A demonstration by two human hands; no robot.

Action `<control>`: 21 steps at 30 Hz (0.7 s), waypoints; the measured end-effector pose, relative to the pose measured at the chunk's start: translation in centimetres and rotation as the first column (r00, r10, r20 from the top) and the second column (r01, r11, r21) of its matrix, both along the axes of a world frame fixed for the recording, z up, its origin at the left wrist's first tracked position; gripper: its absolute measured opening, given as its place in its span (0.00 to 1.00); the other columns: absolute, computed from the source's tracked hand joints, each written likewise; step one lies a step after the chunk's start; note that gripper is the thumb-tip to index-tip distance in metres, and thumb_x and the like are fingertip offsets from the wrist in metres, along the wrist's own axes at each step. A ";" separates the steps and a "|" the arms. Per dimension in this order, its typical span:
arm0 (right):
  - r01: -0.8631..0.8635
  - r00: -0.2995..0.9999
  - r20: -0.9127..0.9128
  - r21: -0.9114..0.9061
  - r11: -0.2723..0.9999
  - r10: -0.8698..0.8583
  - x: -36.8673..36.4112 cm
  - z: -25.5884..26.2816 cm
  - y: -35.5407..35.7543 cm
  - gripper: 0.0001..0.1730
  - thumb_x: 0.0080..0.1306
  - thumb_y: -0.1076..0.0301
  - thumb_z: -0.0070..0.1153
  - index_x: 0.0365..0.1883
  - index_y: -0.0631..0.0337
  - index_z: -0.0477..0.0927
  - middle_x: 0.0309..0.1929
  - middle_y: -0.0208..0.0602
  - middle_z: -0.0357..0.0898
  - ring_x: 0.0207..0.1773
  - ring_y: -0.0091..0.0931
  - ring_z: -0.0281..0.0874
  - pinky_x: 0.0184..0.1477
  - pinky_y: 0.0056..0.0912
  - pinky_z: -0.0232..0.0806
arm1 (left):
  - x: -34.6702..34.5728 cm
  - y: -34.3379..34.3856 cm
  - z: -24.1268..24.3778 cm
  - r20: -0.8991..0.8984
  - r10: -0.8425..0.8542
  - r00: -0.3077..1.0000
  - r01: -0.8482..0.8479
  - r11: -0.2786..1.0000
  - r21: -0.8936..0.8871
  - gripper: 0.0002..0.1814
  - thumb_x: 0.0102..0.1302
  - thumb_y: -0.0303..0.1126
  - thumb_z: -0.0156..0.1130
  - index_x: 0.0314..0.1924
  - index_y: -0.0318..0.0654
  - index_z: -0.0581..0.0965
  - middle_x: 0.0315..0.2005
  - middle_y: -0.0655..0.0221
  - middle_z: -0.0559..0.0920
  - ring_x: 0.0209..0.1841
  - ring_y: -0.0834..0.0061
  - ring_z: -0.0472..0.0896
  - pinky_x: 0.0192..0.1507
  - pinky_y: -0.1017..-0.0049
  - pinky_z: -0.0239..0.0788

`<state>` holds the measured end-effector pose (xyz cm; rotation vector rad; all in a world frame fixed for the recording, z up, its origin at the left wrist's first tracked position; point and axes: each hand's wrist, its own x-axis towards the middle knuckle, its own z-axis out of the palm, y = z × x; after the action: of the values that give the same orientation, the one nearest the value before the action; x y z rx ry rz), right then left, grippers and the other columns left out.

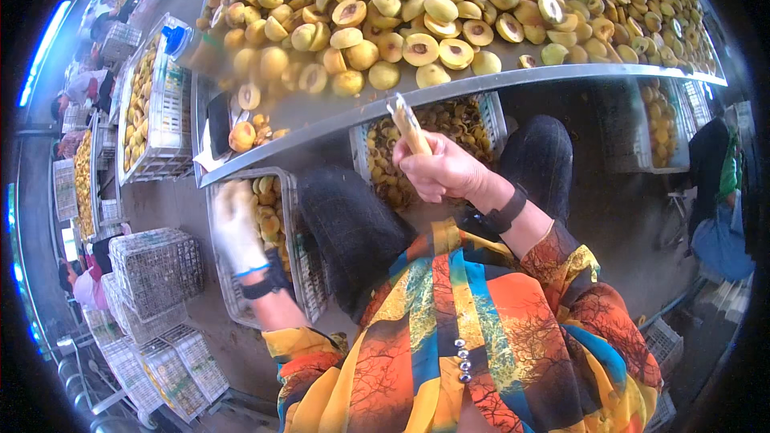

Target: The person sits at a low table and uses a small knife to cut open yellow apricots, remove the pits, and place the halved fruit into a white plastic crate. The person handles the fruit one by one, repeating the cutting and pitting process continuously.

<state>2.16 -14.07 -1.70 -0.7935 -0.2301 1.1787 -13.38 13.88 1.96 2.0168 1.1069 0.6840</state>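
Note:
My right hand grips the light-coloured handle of a pitting tool, its thin metal end pointing up towards the table edge. Below the tool, a crate of dark, cut fruit scraps stands between my knees. My left hand, in a white glove, is blurred by motion over the left side of a plastic crate that holds peach halves. Whether its fingers hold anything cannot be made out. Cut peach halves, many with the stone cavity or stone showing, are heaped on the metal table before me.
A raised metal rim runs along the table's near edge. A dark flat object and a few fruit pieces lie at its left corner. Stacked crates stand at left. Other people sit further left; another person is at right.

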 end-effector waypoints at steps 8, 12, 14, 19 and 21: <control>0.164 0.984 -0.112 0.261 0.951 -0.139 2.5 3.8 1.1 0.07 0.64 0.69 0.49 0.39 0.58 0.69 0.14 0.20 0.55 0.08 0.14 0.51 0.10 0.18 0.50 | 5.9 -16.5 -2.2 0.341 -0.852 0.396 0.720 0.058 -0.692 0.32 0.53 0.32 0.69 0.56 0.31 0.67 0.45 0.64 0.76 0.49 0.76 0.72 0.52 0.77 0.64; 0.264 0.964 -0.098 0.282 0.922 -0.246 3.6 3.6 0.7 0.06 0.64 0.69 0.48 0.38 0.59 0.70 0.14 0.20 0.55 0.08 0.14 0.50 0.10 0.18 0.49 | 7.1 -19.1 -1.3 0.415 -0.746 0.521 0.579 -0.049 -0.814 0.23 0.54 0.31 0.67 0.48 0.30 0.73 0.38 0.67 0.79 0.41 0.81 0.75 0.46 0.80 0.67; 0.280 0.960 -0.077 0.284 0.917 -0.269 3.8 3.7 0.5 0.06 0.63 0.71 0.49 0.37 0.59 0.70 0.14 0.21 0.58 0.09 0.14 0.53 0.10 0.18 0.51 | 7.3 -19.4 -1.3 0.390 -0.759 0.522 0.643 0.051 -0.764 0.19 0.53 0.33 0.67 0.41 0.28 0.76 0.31 0.67 0.80 0.32 0.82 0.76 0.36 0.81 0.68; 0.506 0.134 0.938 0.214 0.836 -0.321 3.2 2.3 2.0 0.08 0.58 0.72 0.54 0.36 0.61 0.71 0.18 0.30 0.72 0.18 0.26 0.73 0.22 0.28 0.65 | 7.1 -19.3 -0.7 0.371 -0.719 0.588 0.573 0.045 -0.819 0.17 0.57 0.34 0.64 0.41 0.28 0.76 0.34 0.68 0.80 0.37 0.81 0.77 0.42 0.80 0.68; 0.505 -0.117 0.993 0.080 0.860 -0.024 3.8 2.3 1.9 0.10 0.56 0.68 0.57 0.33 0.60 0.70 0.19 0.43 0.73 0.22 0.38 0.75 0.27 0.38 0.68 | 6.8 -19.2 -0.5 0.390 -0.656 0.646 0.516 0.000 -0.856 0.17 0.57 0.35 0.64 0.41 0.28 0.76 0.35 0.67 0.80 0.36 0.80 0.77 0.41 0.80 0.69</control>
<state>5.92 -12.17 0.61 -1.8942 -1.0917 -0.1252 -6.54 -5.28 1.47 1.1627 0.3255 -0.5544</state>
